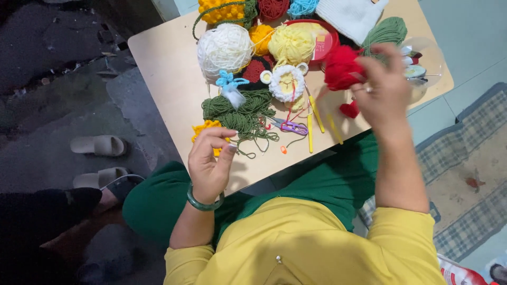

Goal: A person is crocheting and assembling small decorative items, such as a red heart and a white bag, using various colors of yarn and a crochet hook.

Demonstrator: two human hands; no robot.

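Two hands at a yarn-sorting step: right hand pinching red yarn; left hand loosely curled, empty, green yarn just beyond; next likely calls for drawing the strand free.

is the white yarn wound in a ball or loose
Wound: the white yarn sits as a round ball on the table, no loose heap.

The right hand is motion-blurred, so its grip on the red yarn cannot be judged. The top edge cuts off the orange yarn, dark red yarn and white knitted piece.
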